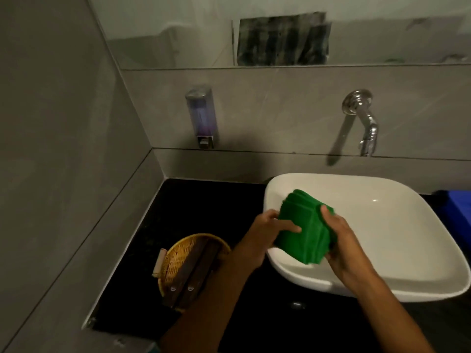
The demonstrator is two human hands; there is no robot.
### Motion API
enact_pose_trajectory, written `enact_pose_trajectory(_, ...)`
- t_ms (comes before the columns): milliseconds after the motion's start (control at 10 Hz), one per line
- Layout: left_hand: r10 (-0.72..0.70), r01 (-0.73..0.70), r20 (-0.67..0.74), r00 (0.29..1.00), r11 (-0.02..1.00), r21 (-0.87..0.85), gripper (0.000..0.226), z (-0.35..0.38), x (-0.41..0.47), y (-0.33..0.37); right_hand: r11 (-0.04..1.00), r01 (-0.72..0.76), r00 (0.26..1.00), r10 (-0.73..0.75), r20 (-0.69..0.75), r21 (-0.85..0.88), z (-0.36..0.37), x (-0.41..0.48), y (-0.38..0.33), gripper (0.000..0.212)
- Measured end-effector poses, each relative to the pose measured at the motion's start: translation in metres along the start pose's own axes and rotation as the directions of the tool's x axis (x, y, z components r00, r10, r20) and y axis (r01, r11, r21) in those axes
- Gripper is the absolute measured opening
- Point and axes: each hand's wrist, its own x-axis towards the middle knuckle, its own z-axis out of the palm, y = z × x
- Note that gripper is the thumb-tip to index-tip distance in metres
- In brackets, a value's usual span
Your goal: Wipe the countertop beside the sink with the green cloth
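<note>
A folded green cloth (303, 225) is held in the air over the left rim of the white sink (397, 240). My left hand (265, 233) grips its left edge, thumb lying across the top. My right hand (344, 243) clasps the right edge, fingers wrapped under the folds. The black countertop (204, 207) stretches to the left of the sink, between it and the grey wall.
A woven yellow basket (178, 256) with dark wooden pieces in it sits on the counter at front left. On the back wall hang a soap dispenser (201, 115) and a chrome tap (364, 123). A blue object (456, 207) lies right of the sink.
</note>
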Motion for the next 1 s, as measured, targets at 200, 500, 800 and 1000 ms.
enact_pose_trajectory(200,0.028,-0.045,0.067,0.997,0.960,0.277,0.040,0.153,0.026,-0.036,0.999,-0.002,0.991,-0.003,-0.133,-0.035,-0.160,-0.011,-0.046,0.088)
enact_pose_trajectory(500,0.194,-0.363,0.320,0.927,0.669,0.649,0.041,0.392,0.071,-0.099,0.944,0.048,0.774,-0.242,-0.585,-0.327,-0.383,-0.018,-0.079,0.062)
enact_pose_trajectory(800,-0.167,-0.646,0.629,0.759,-0.072,0.760,0.049,0.528,0.073,-0.182,0.450,-0.467,0.804,-0.142,-0.577,-0.761,-0.534,-0.006,-0.065,0.066)
enact_pose_trajectory(1000,0.117,-0.703,0.741,0.661,-0.248,0.667,0.038,0.464,0.086,-0.146,-0.177,-0.572,0.811,-0.268,-0.520,-0.801,-0.526,-0.005,-0.042,0.058)
